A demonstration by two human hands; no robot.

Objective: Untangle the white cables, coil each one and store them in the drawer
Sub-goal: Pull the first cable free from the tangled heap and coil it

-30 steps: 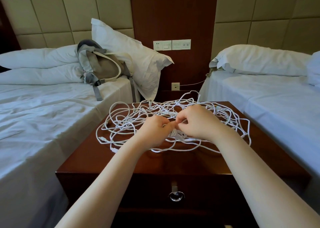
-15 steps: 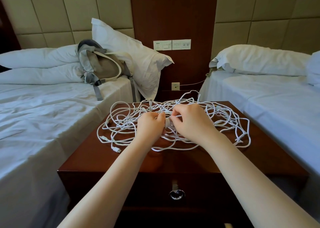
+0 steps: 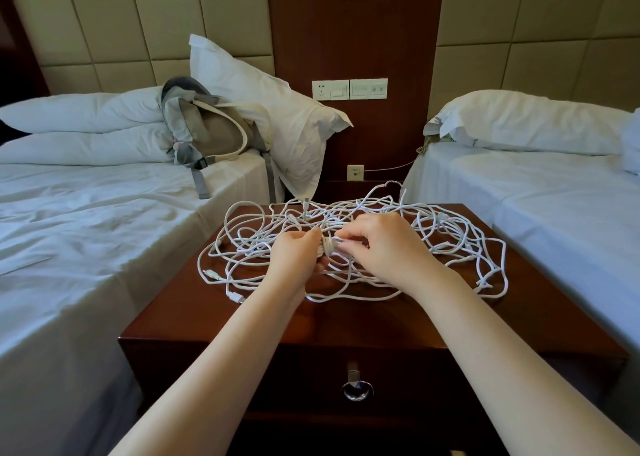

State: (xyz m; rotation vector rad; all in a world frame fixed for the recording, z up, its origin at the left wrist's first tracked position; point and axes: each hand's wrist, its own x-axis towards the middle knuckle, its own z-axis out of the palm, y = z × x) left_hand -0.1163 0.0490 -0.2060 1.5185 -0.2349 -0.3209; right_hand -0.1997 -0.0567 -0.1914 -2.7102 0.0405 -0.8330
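Note:
A tangle of white cables [image 3: 460,244] sprawls over the top of the dark wooden nightstand [image 3: 346,320]. At its middle, my left hand [image 3: 298,254] grips a small wound bundle of cable [image 3: 328,246]. My right hand [image 3: 381,244] pinches strands at the same bundle from the right. Loose connector ends [image 3: 235,296] lie at the tangle's left front. The drawer [image 3: 356,386] below is closed, with a round metal pull on its front.
A bed [image 3: 86,233] with pillows and a grey backpack [image 3: 207,133] stands on the left. Another bed [image 3: 561,206] stands on the right. Wall sockets [image 3: 349,89] sit on the wooden panel behind the nightstand, with a thin cord [image 3: 388,168] running right from a lower outlet.
Both hands moved away from me toward the tangle's middle. A small wound bundle now shows between them, and the loops around it have shifted slightly.

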